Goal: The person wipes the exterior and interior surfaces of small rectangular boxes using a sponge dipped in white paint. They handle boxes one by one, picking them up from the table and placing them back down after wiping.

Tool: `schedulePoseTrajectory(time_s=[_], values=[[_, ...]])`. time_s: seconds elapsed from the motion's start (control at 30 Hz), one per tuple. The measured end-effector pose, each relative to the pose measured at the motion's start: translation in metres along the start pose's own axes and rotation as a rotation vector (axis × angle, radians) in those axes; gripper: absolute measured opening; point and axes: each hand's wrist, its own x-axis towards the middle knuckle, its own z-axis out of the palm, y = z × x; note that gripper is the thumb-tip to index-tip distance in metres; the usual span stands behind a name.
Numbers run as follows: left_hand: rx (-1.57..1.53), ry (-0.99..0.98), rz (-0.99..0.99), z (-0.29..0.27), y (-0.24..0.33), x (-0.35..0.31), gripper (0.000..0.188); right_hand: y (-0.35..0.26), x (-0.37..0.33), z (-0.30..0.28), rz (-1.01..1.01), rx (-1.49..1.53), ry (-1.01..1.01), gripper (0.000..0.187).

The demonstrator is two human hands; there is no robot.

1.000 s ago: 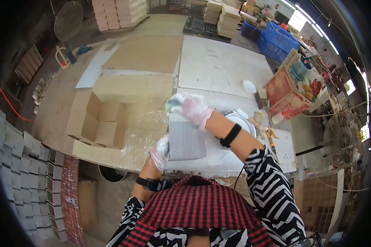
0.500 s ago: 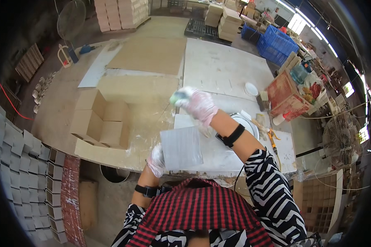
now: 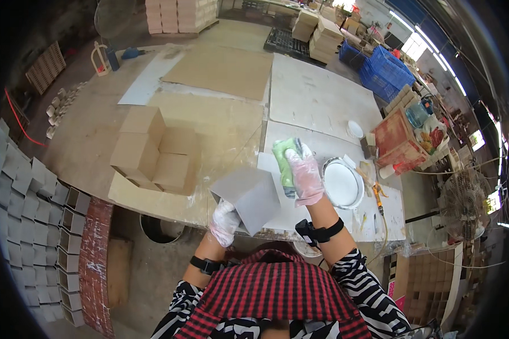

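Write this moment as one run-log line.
left hand: holding tilted grey box | right hand: holding green cloth | nearby: white-filled tub right, brown boxes left

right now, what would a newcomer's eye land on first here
Probably the bright green cloth in the right hand, near the middle of the view. Just left of it, the left hand holds a tilted grey box at the table's near edge. To the right of the right hand, a round bucket shows a bright white inside.

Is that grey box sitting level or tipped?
Tipped: the grey box has slanting edges, one corner pointing down toward the person, with the gloved left hand holding its left side.
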Motion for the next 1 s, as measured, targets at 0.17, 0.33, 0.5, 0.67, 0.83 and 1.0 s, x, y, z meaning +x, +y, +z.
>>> schedulePoseTrajectory(time_s=[0.17, 0.33, 0.5, 0.67, 0.83, 1.0], values=[[0.277, -0.083, 0.147, -0.012, -0.004, -0.002, 0.062, -0.028, -0.029, 0.028, -0.176, -0.326, -0.032, 0.040], [0.469, -0.116, 0.292, -0.053, -0.013, -0.015, 0.059, -0.048, -0.070, 0.068, -0.303, -0.445, -0.406, 0.036], [0.794, -0.168, 0.356, -0.075, -0.011, -0.040, 0.054, -0.063, -0.141, 0.081, -0.288, -0.245, -0.984, 0.033], [0.565, 0.146, 0.354, -0.026, 0.016, -0.093, 0.067, -0.017, -0.126, 0.032, 0.274, 0.451, -0.669, 0.022], [0.666, 0.239, 0.542, -0.051, 0.032, -0.154, 0.075, 0.001, -0.124, 0.036, 0.023, 0.241, -0.338, 0.034], [0.544, 0.414, 0.801, -0.075, 0.074, -0.210, 0.071, 0.040, -0.143, 0.063, 0.078, 0.221, -0.476, 0.033]])
